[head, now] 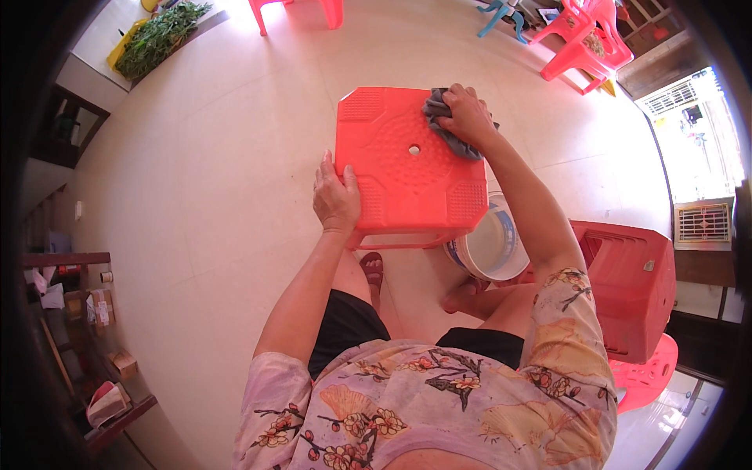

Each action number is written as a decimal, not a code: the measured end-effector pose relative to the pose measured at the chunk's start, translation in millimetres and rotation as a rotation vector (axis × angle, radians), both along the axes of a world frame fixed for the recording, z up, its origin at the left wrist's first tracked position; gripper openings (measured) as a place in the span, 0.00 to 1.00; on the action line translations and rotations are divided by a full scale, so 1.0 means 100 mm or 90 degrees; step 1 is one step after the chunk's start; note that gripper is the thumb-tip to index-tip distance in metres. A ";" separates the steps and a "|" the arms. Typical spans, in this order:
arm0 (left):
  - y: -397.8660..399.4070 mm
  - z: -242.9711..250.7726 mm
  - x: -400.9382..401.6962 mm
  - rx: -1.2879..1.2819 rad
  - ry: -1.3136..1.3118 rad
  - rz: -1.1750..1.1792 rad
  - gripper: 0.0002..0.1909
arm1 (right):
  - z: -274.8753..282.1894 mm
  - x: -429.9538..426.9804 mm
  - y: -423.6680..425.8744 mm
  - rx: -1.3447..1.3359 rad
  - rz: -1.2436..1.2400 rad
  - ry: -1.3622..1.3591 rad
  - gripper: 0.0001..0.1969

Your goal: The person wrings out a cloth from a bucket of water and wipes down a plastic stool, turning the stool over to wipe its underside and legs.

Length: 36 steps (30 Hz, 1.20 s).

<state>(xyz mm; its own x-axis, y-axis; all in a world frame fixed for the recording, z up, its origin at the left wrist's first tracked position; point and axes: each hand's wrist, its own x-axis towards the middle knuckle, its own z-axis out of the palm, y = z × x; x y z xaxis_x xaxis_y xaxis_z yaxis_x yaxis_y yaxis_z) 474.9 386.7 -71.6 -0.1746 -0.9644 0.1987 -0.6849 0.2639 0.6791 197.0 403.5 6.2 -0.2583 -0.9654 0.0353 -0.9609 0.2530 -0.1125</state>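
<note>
A red plastic stool stands before me, its square, textured seat facing up with a small hole in the middle. My left hand grips the seat's left edge, the thumb over the top. At the far right corner, my right hand presses a grey cloth against the seat, the fingers curled over the fabric. Part of the cloth hangs past the edge. Just right of the stool sits a white bucket with a blue print, partly hidden by the seat; liquid appears to be inside.
Another red stool lies on its side at my right, above a red plastic chair seat. Red chairs and a blue-legged stand are at the far right. Leafy greens lie far left. A shelf with boxes is at left.
</note>
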 end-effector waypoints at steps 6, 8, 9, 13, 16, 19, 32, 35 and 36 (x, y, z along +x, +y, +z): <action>0.02 0.03 -0.05 0.044 0.006 -0.004 0.27 | -0.13 0.18 -0.41 -0.043 -0.064 -0.030 0.20; 0.02 0.03 -0.07 0.066 0.017 -0.004 0.27 | -0.24 0.19 -0.36 -0.088 -0.076 -0.017 0.21; 0.01 0.02 -0.05 0.063 0.016 0.000 0.27 | -0.24 0.24 -0.35 -0.133 -0.084 -0.005 0.21; 0.01 0.03 0.00 0.038 0.001 0.006 0.27 | -0.29 0.43 -0.28 -0.126 -0.061 -0.017 0.22; -0.01 0.02 0.00 0.049 0.007 0.007 0.27 | -0.18 0.31 -0.37 -0.079 -0.072 -0.048 0.22; 0.01 0.03 -0.05 0.050 0.011 0.012 0.27 | -0.15 0.15 -0.46 -0.055 -0.035 -0.039 0.21; 0.01 0.02 -0.03 0.040 0.042 0.006 0.26 | -0.13 0.24 -0.67 -0.207 0.435 0.203 0.09; 0.01 0.07 0.01 0.043 0.025 0.011 0.26 | 0.11 0.21 -0.54 -0.069 0.352 0.095 0.08; 0.02 0.07 0.00 0.045 0.027 0.009 0.26 | 0.12 0.22 -0.52 -0.092 0.377 0.124 0.08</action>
